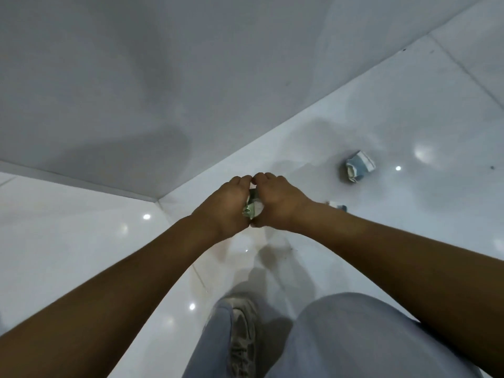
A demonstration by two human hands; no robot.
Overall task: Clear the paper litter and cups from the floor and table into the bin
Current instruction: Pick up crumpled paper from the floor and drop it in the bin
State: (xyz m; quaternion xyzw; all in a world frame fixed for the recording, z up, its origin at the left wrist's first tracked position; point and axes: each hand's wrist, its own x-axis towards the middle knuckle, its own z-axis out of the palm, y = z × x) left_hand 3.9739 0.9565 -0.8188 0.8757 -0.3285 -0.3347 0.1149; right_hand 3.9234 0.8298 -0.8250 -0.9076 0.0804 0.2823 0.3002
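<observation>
Both bare forearms extended forward from the lower frame edges and met near the centre of the view. The left hand (226, 203) and the right hand (278, 201) were cupped together, fingertips touching at the top and heels of the palms nearly touching at the bottom. Between them they enclosed a crumpled wad of green-and-white paper (252, 207), of which only a narrow strip was visible in the gap between the palms. Both hands were closed around this wad; the fingers were curled away from the camera and could not be seen individually.

The hands were positioned above a glossy white tiled floor (409, 118), close to the corner where two pale grey wall surfaces (163, 77) met the floor. Whether the hands touched the floor could not be determined.

A crushed blue-and-white paper cup (357, 166) lay on its side on the floor, to the right of the hands and well apart from them. A second small blue-and-white scrap of litter (338, 205) lay on the floor just behind the right wrist, mostly hidden by the forearm; its type could not be identified.

At the lower edge of the frame, the person's legs in light blue denim trousers (341, 336) were visible, together with one worn grey-and-beige sports shoe (242, 334) planted on the floor.
</observation>
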